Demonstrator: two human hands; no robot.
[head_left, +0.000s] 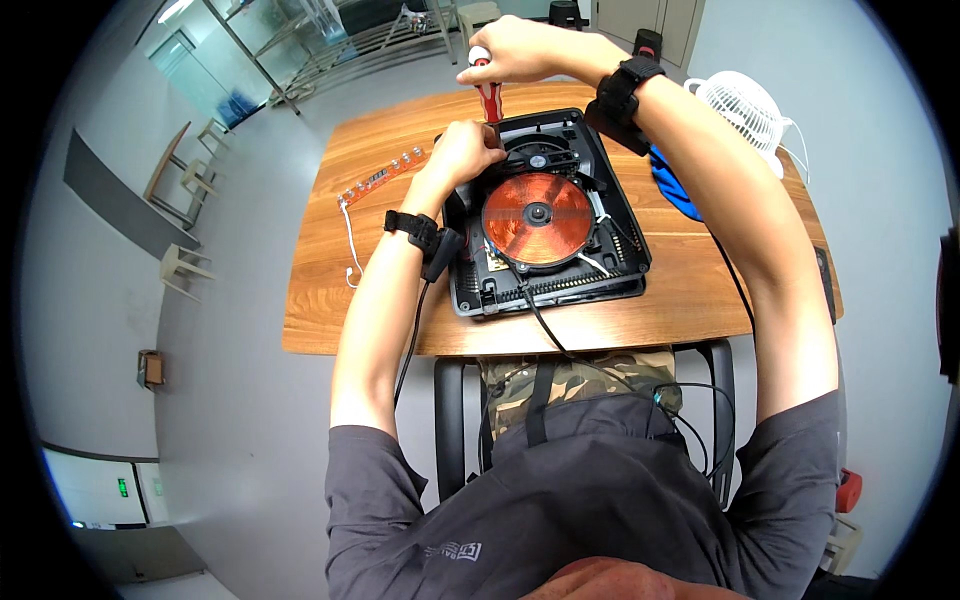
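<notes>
Here's the red-and-white screwdriver point(490, 103), handle up, just under the right hand point(515, 50), which grips the top of it. Its lower end drops down beside the left hand point(462, 152), and that hand curls at the far left corner of the black casing point(628, 215); whether it pinches the shaft or the casing, I can't tell. Right of the left hand sits a small black fan point(538, 161), and from there toward the body, the round copper coil point(540, 245) gleams inside the open casing. Left of the left hand, on the wooden desk point(320, 310), lies an orange circuit strip point(380, 178) trailing a white cable point(350, 240). Right of both hands, a blue cloth point(672, 185) peeks out by the right forearm, and beyond it stands a white fan point(740, 108).
</notes>
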